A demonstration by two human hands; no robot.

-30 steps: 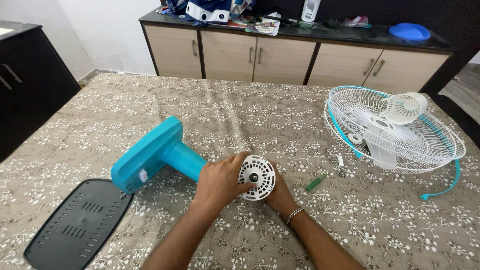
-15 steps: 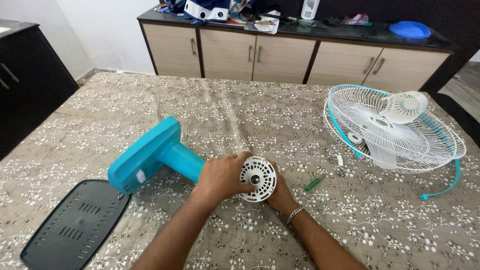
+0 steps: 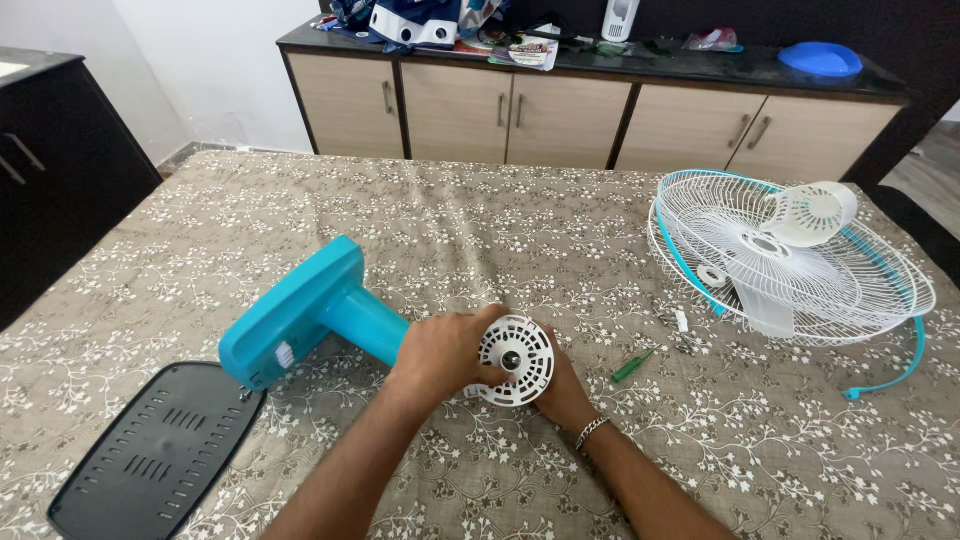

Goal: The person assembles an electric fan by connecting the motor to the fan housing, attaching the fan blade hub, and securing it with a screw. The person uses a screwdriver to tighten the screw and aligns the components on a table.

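Both hands gripping fan motor head.
Left hand point(image 3: 440, 358) & right hand point(image 3: 558, 388) clasping white motor housing point(image 3: 514, 360), steadying teal fan body point(image 3: 300, 310) lying on table point(image 3: 480, 215).

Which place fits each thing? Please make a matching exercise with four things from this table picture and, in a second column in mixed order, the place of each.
Things:
1. white motor housing
2. black base plate
3. green screwdriver
4. white fan grille

Places:
A. far right of the table
B. between the left hand and the right hand
C. lower left corner, beside the teal fan stand
D. on the cloth, between the hands and the grille

Pairs: 1-B, 2-C, 3-D, 4-A
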